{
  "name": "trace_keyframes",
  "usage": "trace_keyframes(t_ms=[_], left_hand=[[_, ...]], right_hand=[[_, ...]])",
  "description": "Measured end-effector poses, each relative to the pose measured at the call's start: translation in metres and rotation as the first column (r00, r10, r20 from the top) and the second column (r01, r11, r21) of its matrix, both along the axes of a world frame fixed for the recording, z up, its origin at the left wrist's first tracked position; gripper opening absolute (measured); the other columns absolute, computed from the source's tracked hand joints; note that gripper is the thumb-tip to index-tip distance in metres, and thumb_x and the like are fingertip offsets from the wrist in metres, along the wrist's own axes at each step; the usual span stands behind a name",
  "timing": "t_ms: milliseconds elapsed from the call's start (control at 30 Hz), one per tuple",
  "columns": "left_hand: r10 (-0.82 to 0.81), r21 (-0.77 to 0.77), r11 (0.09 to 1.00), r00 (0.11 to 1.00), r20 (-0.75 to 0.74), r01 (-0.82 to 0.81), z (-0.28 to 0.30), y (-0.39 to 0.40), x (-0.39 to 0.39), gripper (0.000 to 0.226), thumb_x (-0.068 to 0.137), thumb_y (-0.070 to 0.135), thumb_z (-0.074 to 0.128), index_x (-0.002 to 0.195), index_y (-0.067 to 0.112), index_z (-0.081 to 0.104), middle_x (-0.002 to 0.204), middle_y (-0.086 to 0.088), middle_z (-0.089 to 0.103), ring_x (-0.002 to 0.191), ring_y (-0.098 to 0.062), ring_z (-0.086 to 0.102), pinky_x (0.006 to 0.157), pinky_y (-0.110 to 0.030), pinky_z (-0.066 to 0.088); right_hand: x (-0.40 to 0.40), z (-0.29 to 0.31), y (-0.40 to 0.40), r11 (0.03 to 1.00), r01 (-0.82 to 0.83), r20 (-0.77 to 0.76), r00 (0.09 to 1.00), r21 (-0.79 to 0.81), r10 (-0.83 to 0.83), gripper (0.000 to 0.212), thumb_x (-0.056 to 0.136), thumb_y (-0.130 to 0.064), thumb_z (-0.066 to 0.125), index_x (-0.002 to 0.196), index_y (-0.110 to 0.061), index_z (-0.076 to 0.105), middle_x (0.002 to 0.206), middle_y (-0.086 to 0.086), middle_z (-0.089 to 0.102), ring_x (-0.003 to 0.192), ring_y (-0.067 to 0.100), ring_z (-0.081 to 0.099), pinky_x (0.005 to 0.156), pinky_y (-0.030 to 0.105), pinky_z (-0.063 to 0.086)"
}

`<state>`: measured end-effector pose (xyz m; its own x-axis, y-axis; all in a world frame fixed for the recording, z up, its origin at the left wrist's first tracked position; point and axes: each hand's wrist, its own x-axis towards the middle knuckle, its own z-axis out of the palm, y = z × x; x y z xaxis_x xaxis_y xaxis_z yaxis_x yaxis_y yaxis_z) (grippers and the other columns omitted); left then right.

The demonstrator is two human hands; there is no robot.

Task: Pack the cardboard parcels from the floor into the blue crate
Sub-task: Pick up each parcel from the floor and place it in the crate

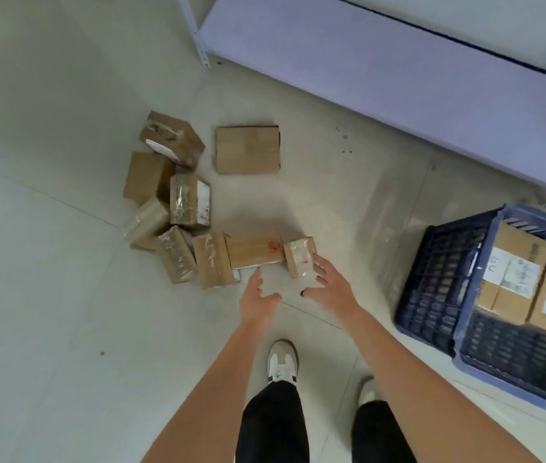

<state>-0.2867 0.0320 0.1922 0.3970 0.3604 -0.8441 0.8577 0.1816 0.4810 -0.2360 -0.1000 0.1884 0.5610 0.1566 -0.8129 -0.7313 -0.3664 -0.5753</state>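
Note:
Several brown cardboard parcels lie in a loose heap on the pale floor, and one flat parcel (247,149) lies apart behind them. Nearest me is a small taped parcel (298,253) beside a flat parcel with a red mark (253,252). Both arms reach down toward them. My left hand (258,297) hovers open just in front of the flat parcel. My right hand (326,284) is open with spread fingers, its fingertips at the small taped parcel's near edge. The blue crate (438,279) stands at the right with two labelled parcels (512,279) inside.
A pale lilac shelf unit (382,71) runs along the back right, its metal leg (203,58) standing on the floor. My two feet in white shoes (281,360) stand just behind my hands. Bare floor stretches to the left.

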Motion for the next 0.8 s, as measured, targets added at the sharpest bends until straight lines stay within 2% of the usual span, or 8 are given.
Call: trace_keyframes(t_ms=[167,233,333,400,500,633,700,800], left_hand=[[0.155,-0.038,0.987,0.987,-0.044,-0.157,-0.034,0.023,-0.01,0.067,0.084,-0.005,0.053,0.144,0.02,0.033,0.146,-0.007,0.04,0.133,-0.023,0.04,0.099,-0.029,0.036],[0.281,-0.07,0.956,0.957,-0.068,-0.286,-0.053,0.029,-0.007,0.065,0.085,-0.006,0.052,0.143,0.017,0.033,0.14,-0.009,0.045,0.126,-0.023,0.045,0.093,-0.026,0.036],[0.523,-0.154,0.831,0.845,-0.11,-0.535,-0.082,0.031,0.0,0.062,0.087,-0.004,0.051,0.143,0.015,0.032,0.124,-0.014,0.051,0.113,-0.022,0.052,0.092,-0.024,0.037],[0.64,-0.206,0.721,0.75,-0.168,-0.662,-0.101,0.028,0.005,0.063,0.088,0.0,0.052,0.144,0.02,0.03,0.13,-0.01,0.051,0.119,-0.02,0.052,0.101,-0.024,0.038],[0.741,-0.251,0.6,0.646,-0.184,-0.76,-0.13,0.027,0.016,0.07,0.086,-0.002,0.054,0.146,0.022,0.025,0.115,-0.008,0.055,0.111,-0.018,0.053,0.106,-0.028,0.04],[0.861,-0.337,0.416,0.485,-0.154,-0.845,-0.16,0.031,0.04,0.078,0.087,-0.01,0.049,0.149,0.023,0.014,0.128,-0.015,0.053,0.114,-0.024,0.051,0.108,-0.034,0.039],[0.904,-0.383,0.326,0.403,-0.14,-0.864,-0.165,0.032,0.048,0.077,0.087,-0.012,0.046,0.149,0.02,0.013,0.108,-0.013,0.059,0.107,-0.024,0.052,0.108,-0.038,0.039],[0.917,-0.419,0.297,0.378,-0.125,-0.858,-0.16,0.034,0.059,0.077,0.086,-0.013,0.046,0.148,0.019,0.015,0.092,-0.007,0.057,0.099,-0.023,0.053,0.106,-0.037,0.041]], right_hand=[[0.023,-0.024,0.039,0.961,-0.253,0.083,0.961,-0.115,0.263,0.077,0.076,-0.006,0.064,0.142,-0.029,0.033,0.137,0.0,0.047,0.121,0.016,0.047,0.092,0.024,0.04],[0.038,-0.038,0.055,0.867,-0.445,0.137,0.866,-0.225,0.481,0.072,0.078,-0.008,0.058,0.142,-0.03,0.033,0.118,-0.001,0.053,0.099,0.014,0.053,0.077,0.022,0.044],[0.061,-0.066,0.083,0.702,-0.637,0.19,0.682,-0.318,0.706,0.069,0.077,-0.008,0.05,0.141,-0.028,0.034,0.116,0.001,0.057,0.099,0.023,0.058,0.072,0.03,0.048],[0.069,-0.088,0.099,0.618,-0.701,0.209,0.585,-0.357,0.784,0.072,0.077,-0.008,0.052,0.144,-0.026,0.03,0.132,0.003,0.051,0.115,0.025,0.052,0.083,0.034,0.047],[0.074,-0.124,0.115,0.435,-0.791,0.168,0.403,-0.429,0.899,0.078,0.076,-0.011,0.055,0.147,-0.022,0.023,0.149,0.004,0.033,0.135,0.026,0.033,0.109,0.04,0.033],[0.081,-0.159,0.13,0.244,-0.808,0.107,0.222,-0.536,0.969,0.083,0.076,-0.027,0.06,0.147,-0.022,0.019,0.152,0.005,0.026,0.141,0.026,0.022,0.115,0.048,0.019],[0.084,-0.164,0.135,0.219,-0.786,0.108,0.192,-0.578,0.975,0.083,0.074,-0.032,0.062,0.146,-0.023,0.021,0.148,0.004,0.032,0.137,0.025,0.029,0.112,0.048,0.023],[0.092,-0.155,0.136,0.288,-0.786,0.128,0.261,-0.547,0.957,0.082,0.074,-0.029,0.061,0.146,-0.022,0.021,0.147,0.004,0.033,0.134,0.026,0.033,0.11,0.048,0.026]])
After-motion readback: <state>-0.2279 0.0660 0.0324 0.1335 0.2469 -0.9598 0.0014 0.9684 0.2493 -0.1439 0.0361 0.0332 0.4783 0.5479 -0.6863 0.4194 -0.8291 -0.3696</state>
